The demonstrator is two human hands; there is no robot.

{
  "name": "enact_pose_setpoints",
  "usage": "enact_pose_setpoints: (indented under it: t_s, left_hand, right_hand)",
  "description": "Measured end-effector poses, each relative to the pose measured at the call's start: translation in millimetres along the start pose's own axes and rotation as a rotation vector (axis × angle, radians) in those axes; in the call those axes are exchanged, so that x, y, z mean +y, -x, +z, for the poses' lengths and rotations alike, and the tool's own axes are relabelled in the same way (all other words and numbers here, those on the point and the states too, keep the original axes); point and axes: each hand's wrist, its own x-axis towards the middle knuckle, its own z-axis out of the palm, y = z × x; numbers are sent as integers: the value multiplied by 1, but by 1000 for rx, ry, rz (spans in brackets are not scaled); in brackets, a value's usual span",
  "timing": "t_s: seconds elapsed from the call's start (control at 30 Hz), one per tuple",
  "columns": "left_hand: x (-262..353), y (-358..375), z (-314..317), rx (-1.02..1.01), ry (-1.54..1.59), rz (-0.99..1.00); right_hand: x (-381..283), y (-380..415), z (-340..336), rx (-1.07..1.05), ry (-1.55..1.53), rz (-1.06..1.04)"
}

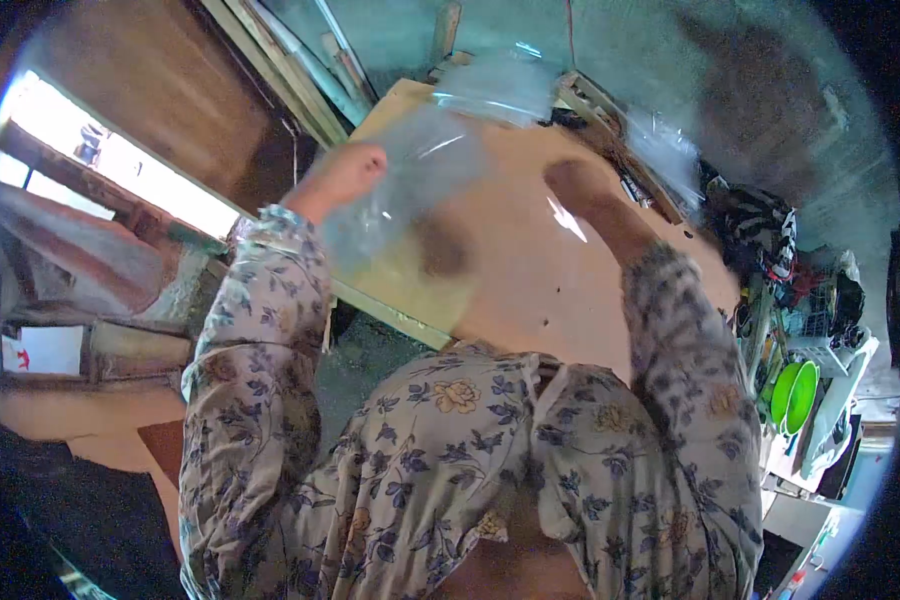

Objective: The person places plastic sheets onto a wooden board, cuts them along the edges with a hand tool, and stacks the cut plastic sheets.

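Note:
My left hand is closed on a sheet of clear plastic, which hangs over the left part of a light brown table. A dark blurred shadow lies beneath it. On the right, my right hand is over the table's far right part, smeared by motion; its fingers cannot be made out, nor whether it holds anything. Another piece of clear plastic lies at the table's far edge.
Wooden strips lean at the upper left. Wood pieces and more plastic lie along the far right edge. A green round basin and a white wire basket are at the right.

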Motion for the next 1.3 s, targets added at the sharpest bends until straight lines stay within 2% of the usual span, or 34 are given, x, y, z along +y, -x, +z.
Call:
enact_pose_setpoints:
  t_s: [0.07,0.1,0.13,0.17,0.2,0.23,0.3,0.33,0.4,0.43,0.5,0.53,0.6,0.63,0.67,0.7,0.73,0.77,0.8,0.83,0.87,0.9,0.93,1.0,1.07,1.1,1.13,1.17,1.2,1.23,1.27,1.3]
  left_hand:
    - [-26,-2,-31,203,-158,-144]
    - [-34,2,-51,356,-270,-95]
    - [-37,8,-65,467,-345,-145]
    - [-40,16,-80,578,-448,8]
    - [-39,23,-88,661,-480,28]
    - [-40,32,-89,742,-511,47]
    - [-41,54,-77,696,-624,-1]
    - [-44,61,-68,678,-621,24]
    - [-55,83,-39,568,-578,20]
    - [-60,90,-22,569,-661,90]
    - [-59,99,2,547,-451,146]
    - [-58,123,41,600,-449,148]
    - [-76,132,85,378,-261,57]
    - [-84,131,103,370,-262,61]
    - [-92,129,122,152,-325,-66]
    - [-95,126,133,-69,-385,-191]
    - [-84,119,127,-71,-385,-184]
    - [-71,110,120,-119,-250,-204]
    - [-65,107,113,-167,-115,-229]
    - [-67,106,113,-175,-117,-230]
    - [-70,104,111,-198,-89,-133]
    - [-72,101,109,-219,-58,-35]
    - [-75,95,104,-227,-62,-33]
    - [-85,74,91,-74,145,-175]
    - [-110,44,90,324,-68,-228]
    - [-123,38,93,321,-59,-214]
    - [-142,30,99,214,-45,-394]
    - [-162,24,106,104,-34,-574]
    - [-188,24,114,106,-31,-557]
    - [-215,27,123,11,102,-528]
    - [-226,29,128,-90,232,-500]
    - [-220,27,120,-97,229,-489]
  right_hand:
    - [-10,-47,-17,313,-364,97]
    - [-11,-72,-22,517,-284,84]
    - [-12,-93,-24,716,-205,68]
    - [-14,-108,-32,879,-222,-3]
    - [-16,-121,-40,1042,-235,-75]
    - [-21,-134,-41,1031,-240,-64]
    - [-28,-149,-36,1185,-364,2]
    - [-30,-157,-31,1178,-367,12]
    - [-39,-166,-12,1272,-444,-76]
    - [-42,-169,-1,1267,-442,-66]
    - [-50,-170,24,1095,-600,23]
    - [-61,-152,37,1120,-554,1]
    - [-70,-149,56,894,-618,31]
    - [-63,-162,78,904,-608,-44]
    - [-59,-172,97,906,-609,-38]
    - [-58,-179,115,753,-594,-16]
    - [-56,-181,121,601,-577,6]
    - [-52,-182,129,599,-580,12]
    - [-53,-180,125,399,-571,53]
    - [-55,-179,122,199,-561,92]
    - [-57,-172,120,196,-572,94]
    - [-67,-148,94,129,-382,159]
    - [-78,-128,73,61,-190,223]
    - [-97,-109,49,55,-61,66]
    - [-129,-104,48,48,-181,-215]
    - [-146,-99,63,138,-257,-329]
    - [-163,-97,85,234,-326,-437]
    - [-183,-101,105,263,-364,-397]
    - [-195,-107,116,293,-406,-362]
    - [-192,-113,104,297,-403,-347]
    - [-189,-114,86,143,-392,-407]
    - [-186,-115,77,-13,-384,-465]
